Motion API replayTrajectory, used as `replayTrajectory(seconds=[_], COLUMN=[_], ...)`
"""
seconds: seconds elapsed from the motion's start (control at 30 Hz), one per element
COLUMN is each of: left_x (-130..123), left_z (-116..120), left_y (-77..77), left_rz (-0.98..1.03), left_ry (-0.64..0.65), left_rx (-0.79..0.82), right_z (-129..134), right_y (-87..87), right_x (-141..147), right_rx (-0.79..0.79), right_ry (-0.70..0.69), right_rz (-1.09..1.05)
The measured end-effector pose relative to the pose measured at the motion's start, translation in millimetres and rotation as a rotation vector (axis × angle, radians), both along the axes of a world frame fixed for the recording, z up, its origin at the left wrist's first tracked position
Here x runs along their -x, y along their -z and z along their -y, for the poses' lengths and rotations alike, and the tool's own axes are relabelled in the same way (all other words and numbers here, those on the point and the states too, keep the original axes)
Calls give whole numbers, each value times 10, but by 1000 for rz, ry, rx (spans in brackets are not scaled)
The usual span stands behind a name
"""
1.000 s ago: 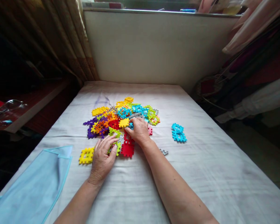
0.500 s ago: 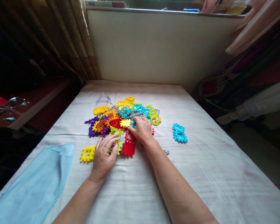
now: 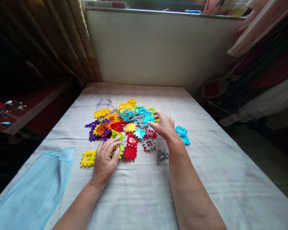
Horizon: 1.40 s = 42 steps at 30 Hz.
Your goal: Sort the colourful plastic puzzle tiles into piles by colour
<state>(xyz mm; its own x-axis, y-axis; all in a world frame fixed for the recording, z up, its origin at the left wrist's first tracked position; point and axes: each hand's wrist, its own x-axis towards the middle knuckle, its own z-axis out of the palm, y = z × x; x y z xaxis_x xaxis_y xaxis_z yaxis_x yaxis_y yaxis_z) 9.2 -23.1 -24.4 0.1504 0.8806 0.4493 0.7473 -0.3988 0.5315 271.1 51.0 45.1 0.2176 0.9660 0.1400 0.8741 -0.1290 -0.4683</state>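
Observation:
Fingers spread flat, my left hand [image 3: 106,159] rests on green interlocking tiles [image 3: 118,150], partly covering them. Just left of it lies a yellow window tile [image 3: 88,158]. My right hand [image 3: 165,126] is at the right side of the pile, thumb and index finger apart, with a blue tile [image 3: 148,119] at the fingertips; a firm grip on it does not show. Between the hands lie a red square tile [image 3: 130,152], a yellow square tile [image 3: 131,127], a light blue tile [image 3: 140,133], and a grey window tile [image 3: 149,144]. A grey triangular piece [image 3: 162,156] lies near my right wrist.
Purple tiles [image 3: 93,134] and orange tiles [image 3: 105,128] heap up on the pile's left. Blue tiles [image 3: 182,134] lie apart, right of my right hand. A light blue cloth [image 3: 36,188] covers the front left of the white sheet [image 3: 139,198]. A pale panel [image 3: 139,48] stands behind.
My right hand has moved right from the middle of the pile, uncovering the light blue, pink-red and grey tiles and the grey triangle. My left hand stays on the green tiles.

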Motion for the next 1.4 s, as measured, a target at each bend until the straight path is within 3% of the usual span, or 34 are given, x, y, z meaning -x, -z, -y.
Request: replayTrajectory(seconds=[0.13, 0.23, 0.43, 0.63, 0.8, 1.0, 1.2, 1.4], left_x=[-3, 1, 2, -5, -2, 3, 5, 4], left_z=[0, 2, 4, 6, 3, 4, 4, 6], left_y=[-1, -3, -21, -24, -4, -19, -42, -34], left_rz=[-5, -8, 0, 8, 4, -7, -30, -25], left_ry=[1, -5, -8, -9, -14, -4, 6, 7], left_rx=[-4, 5, 18, 15, 8, 0, 8, 12], right_z=[74, 153, 288, 353, 289, 237, 251, 246], right_y=[-24, -4, -32, -218, -297, -248, -126, -48], right_x=[-445, -657, -858, -847, -506, 79, 345, 437], right_rx=[137, 222, 328, 332, 209, 344, 282, 274], right_ry=[219, 309, 359, 367, 155, -201, -335, -357], right_rz=[41, 77, 84, 107, 65, 119, 271, 372])
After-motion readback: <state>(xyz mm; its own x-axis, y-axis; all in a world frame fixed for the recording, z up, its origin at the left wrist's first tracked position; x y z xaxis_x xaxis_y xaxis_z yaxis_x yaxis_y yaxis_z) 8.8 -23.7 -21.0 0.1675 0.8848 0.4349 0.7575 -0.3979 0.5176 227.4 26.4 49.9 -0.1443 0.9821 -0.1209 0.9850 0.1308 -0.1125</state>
